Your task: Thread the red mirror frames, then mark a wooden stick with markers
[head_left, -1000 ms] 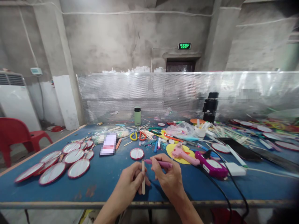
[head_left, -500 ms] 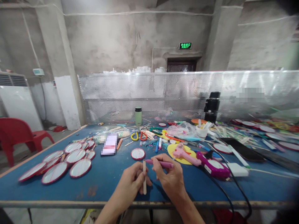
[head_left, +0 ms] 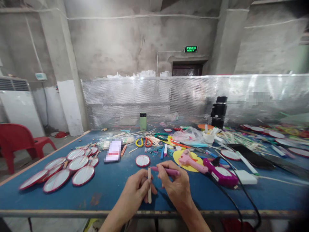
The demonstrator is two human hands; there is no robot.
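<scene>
My left hand (head_left: 137, 187) pinches a flat wooden craft stick (head_left: 149, 193), which stands nearly upright in view over the table's near part. A pink-purple marker pen (head_left: 170, 171) is gripped in my right hand (head_left: 177, 185); its tip points left at the upper end of the stick. Whether the tip touches the wood I cannot tell. Just beyond my hands lies a small round white disc with a red rim (head_left: 142, 160). Right of my right hand, a pink hot glue gun (head_left: 193, 161) rests on a yellow round piece (head_left: 178, 158).
Several red-rimmed discs (head_left: 83, 175) lie at the left, near a phone (head_left: 113, 151). A purple device (head_left: 220, 172) with black cables is at the right. Scissors (head_left: 139, 142), sticks and pens crowd the middle. A green bottle (head_left: 143, 121) and black thermos (head_left: 219, 112) stand behind.
Almost nothing differs. The whole view has shifted down slightly; both hands keep their hold on the stick and the marker pen.
</scene>
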